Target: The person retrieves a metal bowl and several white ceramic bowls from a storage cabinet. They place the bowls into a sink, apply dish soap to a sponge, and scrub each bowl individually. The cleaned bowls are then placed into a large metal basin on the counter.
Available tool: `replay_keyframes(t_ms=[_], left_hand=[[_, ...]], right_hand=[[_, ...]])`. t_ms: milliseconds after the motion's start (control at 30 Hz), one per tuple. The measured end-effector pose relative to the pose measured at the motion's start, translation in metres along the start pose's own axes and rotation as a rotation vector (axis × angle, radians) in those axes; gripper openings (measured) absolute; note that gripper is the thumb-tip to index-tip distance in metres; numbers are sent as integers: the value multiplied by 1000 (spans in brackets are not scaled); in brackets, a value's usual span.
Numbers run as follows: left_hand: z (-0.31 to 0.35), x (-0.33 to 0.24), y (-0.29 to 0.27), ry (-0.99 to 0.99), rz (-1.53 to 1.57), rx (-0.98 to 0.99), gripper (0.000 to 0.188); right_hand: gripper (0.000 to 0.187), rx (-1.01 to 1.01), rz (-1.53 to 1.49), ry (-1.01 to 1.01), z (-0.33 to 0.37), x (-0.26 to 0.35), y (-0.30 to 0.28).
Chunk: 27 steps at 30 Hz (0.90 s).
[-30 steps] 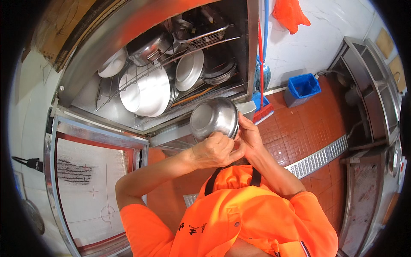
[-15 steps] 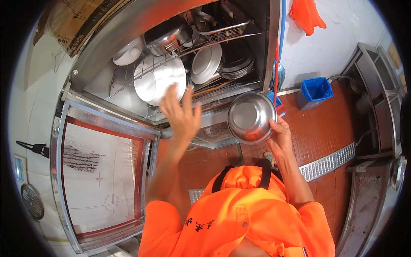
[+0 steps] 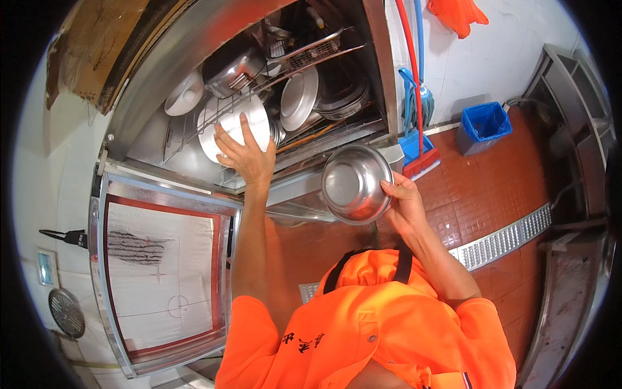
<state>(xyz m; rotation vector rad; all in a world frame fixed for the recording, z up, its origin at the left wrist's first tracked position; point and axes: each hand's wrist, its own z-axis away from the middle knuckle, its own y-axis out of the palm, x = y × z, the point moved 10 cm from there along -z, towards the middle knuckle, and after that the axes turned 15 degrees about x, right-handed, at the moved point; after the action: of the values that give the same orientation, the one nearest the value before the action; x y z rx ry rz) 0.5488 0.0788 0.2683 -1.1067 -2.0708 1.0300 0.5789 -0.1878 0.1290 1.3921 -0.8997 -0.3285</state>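
Observation:
My right hand point(image 3: 406, 202) grips the rim of a shiny steel bowl point(image 3: 345, 184), its thumb over the edge. The bowl is held in front of the open cabinet. My left hand point(image 3: 249, 157) reaches inside with fingers spread, resting against a large white plate point(image 3: 258, 120) on the lower wire rack. Beside that plate stands a tilted white plate point(image 3: 299, 100). Dark lidded containers point(image 3: 346, 100) sit farther right. On the upper rack are a white bowl point(image 3: 184, 94), a steel pot point(image 3: 234, 72) and a wire basket point(image 3: 313, 53).
The cabinet's door point(image 3: 165, 279) stands open at the left. A red-handled broom point(image 3: 424, 160) and a blue dustpan point(image 3: 410, 144) lean by the cabinet's right side. Farther right are a lined blue bin point(image 3: 483, 126), a metal floor grate point(image 3: 505, 241) and a metal shelf unit point(image 3: 570, 81).
My left hand has moved deeper into the cabinet, onto the large white plate. The steel bowl in my right hand has shifted slightly left and tilted. The view has turned a little.

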Motion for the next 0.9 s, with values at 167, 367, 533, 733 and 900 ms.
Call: replay_keyframes(t_ms=[167, 367, 533, 733, 900], left_hand=[[1, 4, -7, 16, 5, -61, 91], [2, 5, -12, 27, -26, -109, 89], [4, 9, -13, 33, -8, -144, 85], [9, 21, -17, 30, 73, -159, 84], [9, 19, -24, 36, 141, -155, 86]], right_hand=[[30, 18, -23, 42, -8, -3, -7], [27, 53, -51, 68, -16, -8, -7], [26, 55, -62, 89, -27, -9, -4], [31, 113, -132, 105, -44, -14, 12], [30, 159, -197, 95, -58, -17, 19]])
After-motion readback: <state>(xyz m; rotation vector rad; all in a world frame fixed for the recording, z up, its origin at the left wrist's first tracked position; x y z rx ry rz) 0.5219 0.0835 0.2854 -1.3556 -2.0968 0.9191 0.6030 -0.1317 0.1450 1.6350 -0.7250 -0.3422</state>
